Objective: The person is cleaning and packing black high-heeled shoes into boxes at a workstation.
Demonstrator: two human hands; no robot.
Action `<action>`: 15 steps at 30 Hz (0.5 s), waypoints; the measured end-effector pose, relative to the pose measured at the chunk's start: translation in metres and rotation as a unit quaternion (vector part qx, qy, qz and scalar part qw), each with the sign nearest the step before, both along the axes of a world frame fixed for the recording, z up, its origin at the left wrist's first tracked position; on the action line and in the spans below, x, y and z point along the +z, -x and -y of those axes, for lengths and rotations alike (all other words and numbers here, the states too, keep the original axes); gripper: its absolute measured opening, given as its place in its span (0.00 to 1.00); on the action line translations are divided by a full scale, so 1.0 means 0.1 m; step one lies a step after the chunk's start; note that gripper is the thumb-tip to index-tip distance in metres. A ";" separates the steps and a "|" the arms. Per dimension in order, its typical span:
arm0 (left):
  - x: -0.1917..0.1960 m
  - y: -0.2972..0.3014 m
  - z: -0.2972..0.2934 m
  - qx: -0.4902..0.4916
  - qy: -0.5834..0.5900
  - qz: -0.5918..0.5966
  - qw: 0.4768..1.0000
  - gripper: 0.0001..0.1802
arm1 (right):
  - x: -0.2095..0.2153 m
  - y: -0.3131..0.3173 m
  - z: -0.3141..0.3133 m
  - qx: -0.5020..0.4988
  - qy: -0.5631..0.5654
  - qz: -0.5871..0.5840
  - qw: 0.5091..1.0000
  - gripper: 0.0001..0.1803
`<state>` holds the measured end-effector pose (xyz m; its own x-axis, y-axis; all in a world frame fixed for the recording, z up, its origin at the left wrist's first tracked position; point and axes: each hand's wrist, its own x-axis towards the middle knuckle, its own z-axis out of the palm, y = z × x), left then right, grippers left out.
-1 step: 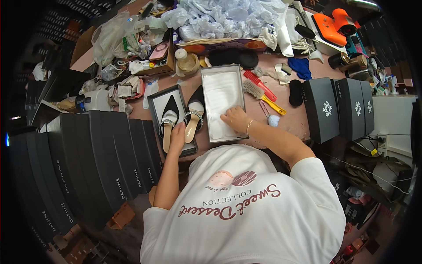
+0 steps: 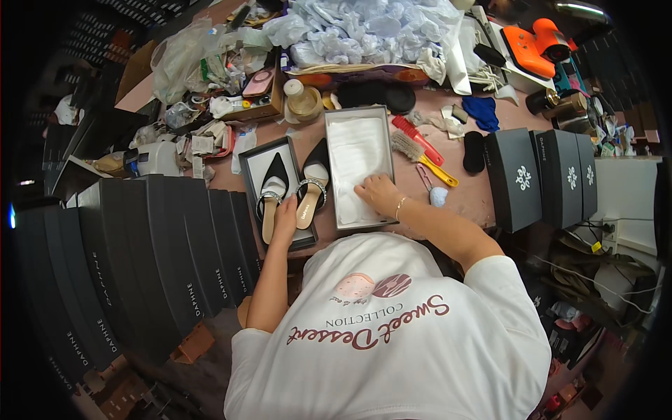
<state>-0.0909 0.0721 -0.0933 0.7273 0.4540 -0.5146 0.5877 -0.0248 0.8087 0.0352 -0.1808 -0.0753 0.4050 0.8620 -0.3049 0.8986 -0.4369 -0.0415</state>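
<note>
Two black pointed mules with jewelled straps and beige insoles lie side by side. The left mule point(image 2: 276, 170) rests in a shallow dark box lid point(image 2: 250, 175); the right mule point(image 2: 316, 162) leans across the lid's right edge. My left hand point(image 2: 283, 220) is between them at the heel ends, closed on the right mule, its fingers partly hidden. To the right stands an open grey shoebox point(image 2: 389, 133) lined with white tissue paper point(image 2: 353, 150). My right hand point(image 2: 379, 196) reaches over its near right side, fingers curled in on the paper.
Dark shoeboxes point(image 2: 161, 245) are stacked at left, and more shoeboxes point(image 2: 514, 178) stand at right. A yellow-handled brush point(image 2: 423, 157) and a red brush point(image 2: 416, 136) lie beside the open box. Behind are a jar point(image 2: 304, 103) and a heap of crumpled white paper point(image 2: 371, 31).
</note>
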 end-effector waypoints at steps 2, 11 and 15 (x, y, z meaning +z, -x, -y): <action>0.13 -0.19 -0.01 0.048 0.050 -0.076 0.995 0.32 | -0.19 0.12 0.06 -0.051 -0.061 -0.028 0.996 0.13; -0.04 -0.28 -0.12 -0.180 -0.082 -0.126 0.972 0.42 | 0.86 -0.08 0.35 -0.110 -0.091 -0.107 0.984 0.16; 0.27 -0.10 0.07 -0.217 -0.119 -0.158 0.956 0.43 | 0.81 -0.27 0.52 -0.166 -0.228 -0.181 0.942 0.07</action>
